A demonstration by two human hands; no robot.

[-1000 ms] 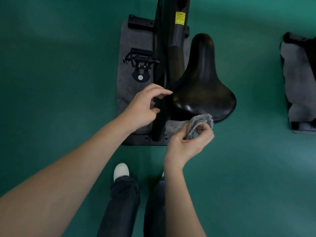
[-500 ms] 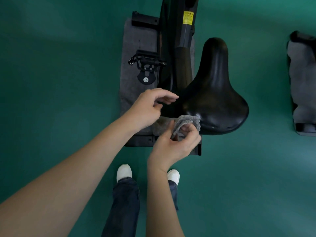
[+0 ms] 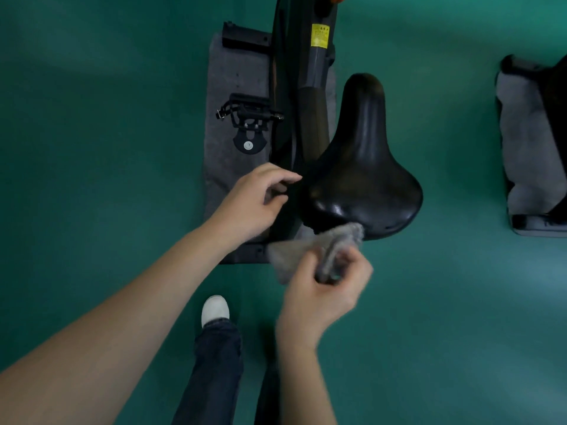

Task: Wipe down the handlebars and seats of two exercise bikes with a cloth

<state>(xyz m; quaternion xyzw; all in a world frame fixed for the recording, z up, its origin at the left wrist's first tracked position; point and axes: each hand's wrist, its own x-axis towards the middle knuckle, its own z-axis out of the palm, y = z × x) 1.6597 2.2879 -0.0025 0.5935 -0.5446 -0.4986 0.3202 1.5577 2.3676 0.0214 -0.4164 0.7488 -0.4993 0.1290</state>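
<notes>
The left forearm enters from eight o'clock, the left hand [image 3: 256, 200] loosely curled and holding nothing, while at its five o'clock the slightly blurred right hand [image 3: 325, 291] grips the cloth [image 3: 339, 240].

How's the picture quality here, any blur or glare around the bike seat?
Head view: the right hand and the grey cloth it grips are smeared by motion blur; the left hand looks sharper. Head view: small glossy highlights sit near the rear left edge of the black seat; the green floor is unevenly lit, brightest at the right.
</notes>
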